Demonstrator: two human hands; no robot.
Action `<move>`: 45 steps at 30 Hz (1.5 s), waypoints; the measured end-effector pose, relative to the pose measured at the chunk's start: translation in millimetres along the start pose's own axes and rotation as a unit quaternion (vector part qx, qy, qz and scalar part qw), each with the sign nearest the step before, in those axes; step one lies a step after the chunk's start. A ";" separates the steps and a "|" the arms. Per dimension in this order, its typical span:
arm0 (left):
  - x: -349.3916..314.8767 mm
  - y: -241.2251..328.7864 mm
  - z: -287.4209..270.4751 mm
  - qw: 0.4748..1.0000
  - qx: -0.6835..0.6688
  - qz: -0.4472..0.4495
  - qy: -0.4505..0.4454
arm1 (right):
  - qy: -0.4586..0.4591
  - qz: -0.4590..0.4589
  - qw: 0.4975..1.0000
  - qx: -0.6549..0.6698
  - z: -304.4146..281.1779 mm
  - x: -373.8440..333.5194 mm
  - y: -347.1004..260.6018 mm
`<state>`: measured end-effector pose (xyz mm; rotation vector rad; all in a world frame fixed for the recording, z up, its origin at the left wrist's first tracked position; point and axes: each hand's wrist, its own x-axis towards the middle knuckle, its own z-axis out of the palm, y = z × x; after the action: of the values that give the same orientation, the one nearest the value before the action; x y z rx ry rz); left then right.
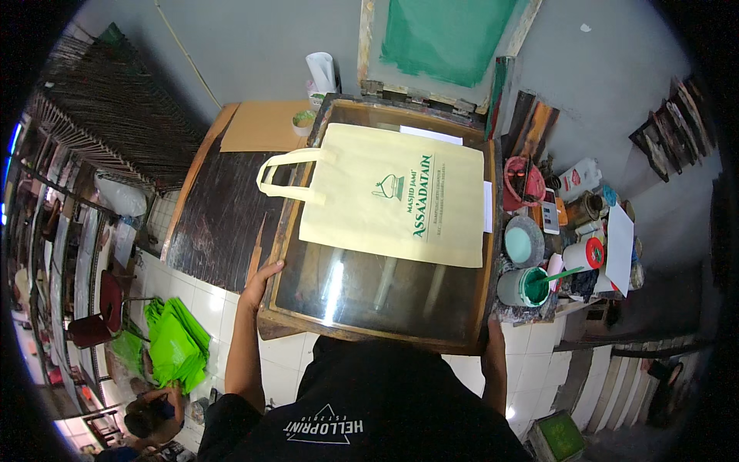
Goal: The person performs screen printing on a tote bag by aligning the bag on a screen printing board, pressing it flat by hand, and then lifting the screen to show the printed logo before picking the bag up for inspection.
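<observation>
Gripping the glass-topped printing frame (385,296) at its near corners, the left hand (258,286) and right hand (493,339) flank a freshly printed cream tote bag (385,192) lying beyond them, where any jolt might smear its green ink.

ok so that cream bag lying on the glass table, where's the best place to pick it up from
Probably by the cream bag's two loop handles. They stick out past the bag's left edge, lying free over the wooden frame of the glass table, so fingers can slip under them. Come in from the left side, nearest the left hand, which rests on the frame's corner.
</observation>
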<state>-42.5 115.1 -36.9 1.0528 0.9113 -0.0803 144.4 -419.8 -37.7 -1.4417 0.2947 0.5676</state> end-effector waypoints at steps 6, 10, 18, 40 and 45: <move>16.7 -9.0 -7.5 0.948 0.199 0.225 0.105 | 0.109 -0.022 0.976 -0.185 -5.0 9.6 7.1; 11.1 -6.8 0.5 0.967 0.157 0.170 0.111 | -0.047 0.004 0.998 -0.033 -16.4 7.9 -0.7; 22.5 -21.5 -20.8 0.995 0.059 0.081 0.028 | 0.079 -0.008 0.977 -0.198 17.9 -5.3 -20.4; 12.0 -13.8 -10.4 0.999 -0.027 0.034 0.012 | 0.063 -0.026 0.991 -0.118 2.7 0.0 -12.9; 13.9 -15.0 -12.0 0.999 -0.026 0.024 0.035 | 0.052 -0.005 0.993 -0.104 -1.4 9.8 -5.8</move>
<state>-47.8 121.3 -59.1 1.0344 0.9460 0.0206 155.9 -419.5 -38.0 -1.6761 0.3175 0.5277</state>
